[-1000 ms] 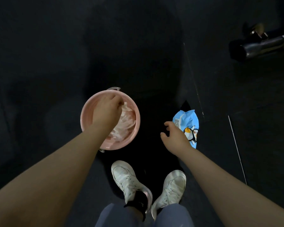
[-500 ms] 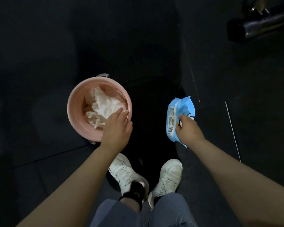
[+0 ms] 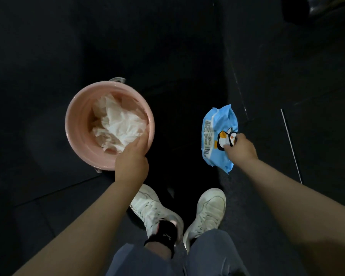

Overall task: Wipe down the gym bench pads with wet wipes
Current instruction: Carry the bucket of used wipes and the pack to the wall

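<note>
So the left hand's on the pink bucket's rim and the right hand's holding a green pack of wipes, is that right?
Not quite: the pack of wipes is blue, not green, as the head view shows. The left hand is on the pink bucket rim and the right hand holds the pack.

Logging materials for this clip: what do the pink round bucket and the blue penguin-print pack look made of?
Pink round bucket: likely moulded plastic, smooth and faintly glossy. Blue penguin-print pack: thin flexible printed film, creased with crimped ends.

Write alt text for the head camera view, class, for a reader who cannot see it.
Seen from above, the left hand grips the rim of a pink bucket holding crumpled white wipes, while the right hand holds a blue wet-wipe pack. White sneakers stand on dark flooring.
</note>
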A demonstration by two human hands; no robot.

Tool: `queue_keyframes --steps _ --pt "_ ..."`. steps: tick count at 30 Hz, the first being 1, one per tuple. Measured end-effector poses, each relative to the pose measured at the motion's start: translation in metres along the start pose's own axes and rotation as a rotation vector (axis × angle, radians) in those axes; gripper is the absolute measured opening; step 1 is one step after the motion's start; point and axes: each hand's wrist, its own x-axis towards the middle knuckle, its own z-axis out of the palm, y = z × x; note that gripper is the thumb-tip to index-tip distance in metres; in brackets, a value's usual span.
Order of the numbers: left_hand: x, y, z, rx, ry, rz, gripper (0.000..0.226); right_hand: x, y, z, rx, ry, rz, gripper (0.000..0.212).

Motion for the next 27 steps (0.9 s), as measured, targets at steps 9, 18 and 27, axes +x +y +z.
queue_keyframes --steps 9,18,27 --pt "0.001 -0.009 0.001 0.203 -0.12 0.457 0.095 -0.026 -0.038 -0.001 0.285 0.125 -0.212 0.012" --pt "0.01 -0.007 -0.027 -0.182 0.058 0.235 0.047 -0.058 -0.1 -0.001 0.368 0.09 -0.407 0.022" --pt "0.028 -0.022 -0.04 -0.445 0.254 -0.465 0.083 -0.078 -0.122 0.021 0.413 0.096 -0.406 0.025"
